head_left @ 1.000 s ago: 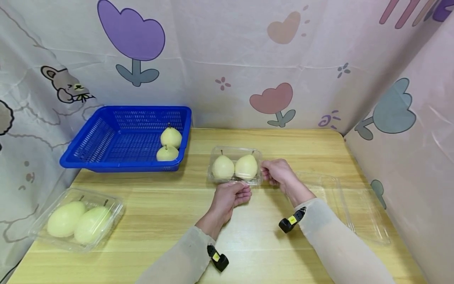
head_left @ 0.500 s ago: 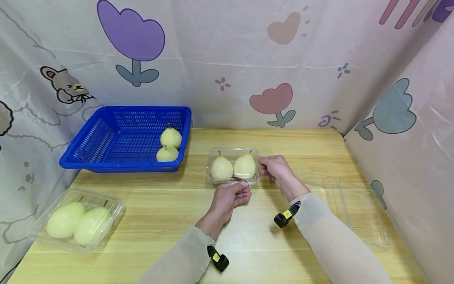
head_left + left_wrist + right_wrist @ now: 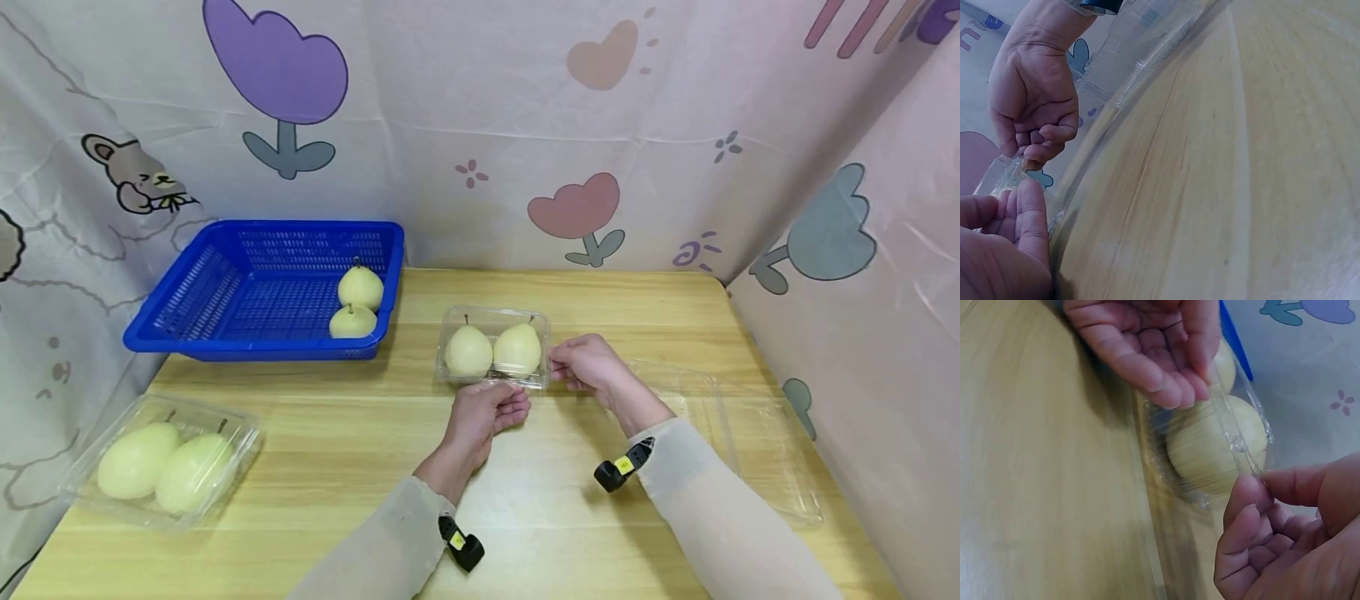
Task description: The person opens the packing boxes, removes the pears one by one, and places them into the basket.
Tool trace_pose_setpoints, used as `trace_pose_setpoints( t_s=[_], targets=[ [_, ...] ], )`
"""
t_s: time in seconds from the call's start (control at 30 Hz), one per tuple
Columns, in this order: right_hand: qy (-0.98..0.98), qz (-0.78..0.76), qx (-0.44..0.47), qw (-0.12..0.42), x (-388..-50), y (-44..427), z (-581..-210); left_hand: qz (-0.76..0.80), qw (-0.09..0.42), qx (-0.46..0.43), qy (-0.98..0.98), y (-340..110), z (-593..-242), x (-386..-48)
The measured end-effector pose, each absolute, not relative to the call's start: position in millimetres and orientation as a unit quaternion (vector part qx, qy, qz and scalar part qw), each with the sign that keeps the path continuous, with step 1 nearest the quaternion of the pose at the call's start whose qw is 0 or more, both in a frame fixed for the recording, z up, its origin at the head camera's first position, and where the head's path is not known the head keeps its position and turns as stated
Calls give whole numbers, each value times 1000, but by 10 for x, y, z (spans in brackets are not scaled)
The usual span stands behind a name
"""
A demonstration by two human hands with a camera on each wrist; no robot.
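Note:
A clear plastic box [image 3: 492, 315] with two pale yellow pears [image 3: 469, 353] inside stands mid-table, its lid down over them. The left hand [image 3: 480, 421] pinches the box's front edge between thumb and fingers. At the box's right side, the right hand [image 3: 596, 371] pinches the rim near the corner. From the right wrist view, thumb and forefinger of the right hand [image 3: 1291, 531] hold the clear rim beside a pear [image 3: 1216, 447], the left hand [image 3: 1147, 347] at the same rim. The left wrist view shows both hands close together, much of the box hidden.
A blue basket [image 3: 262, 344] with two pears [image 3: 361, 288] stands at the back left. Another lidded clear box [image 3: 243, 433] holding two pears sits at the front left. An opened clear box [image 3: 723, 417] lies on the right of the wooden table [image 3: 330, 533], beside the right forearm.
The right hand moved slightly forward and left, then back a little, staying at the box's right side. The box shifted slightly left. The left hand has kept its place at the front edge.

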State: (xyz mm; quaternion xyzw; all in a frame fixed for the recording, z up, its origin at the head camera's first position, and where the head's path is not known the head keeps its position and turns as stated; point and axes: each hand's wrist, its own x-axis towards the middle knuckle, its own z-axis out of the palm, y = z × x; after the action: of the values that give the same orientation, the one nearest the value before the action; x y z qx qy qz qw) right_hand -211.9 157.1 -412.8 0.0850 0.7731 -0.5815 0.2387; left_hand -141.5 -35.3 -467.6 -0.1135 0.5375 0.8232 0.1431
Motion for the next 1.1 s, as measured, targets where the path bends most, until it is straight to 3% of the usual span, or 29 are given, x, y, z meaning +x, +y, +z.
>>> trace_pose_setpoints(
  t_s=[0.8, 1.1],
  targets=[
    [790, -571, 85, 206, -2109, 1445, -4200, 814, 107, -132, 555, -266, -4674, -1405],
    [769, -598, 112, 196, -2079, 1445, -4202, 819, 121, -125, 547, -321, -4645, -1416]
  ],
)
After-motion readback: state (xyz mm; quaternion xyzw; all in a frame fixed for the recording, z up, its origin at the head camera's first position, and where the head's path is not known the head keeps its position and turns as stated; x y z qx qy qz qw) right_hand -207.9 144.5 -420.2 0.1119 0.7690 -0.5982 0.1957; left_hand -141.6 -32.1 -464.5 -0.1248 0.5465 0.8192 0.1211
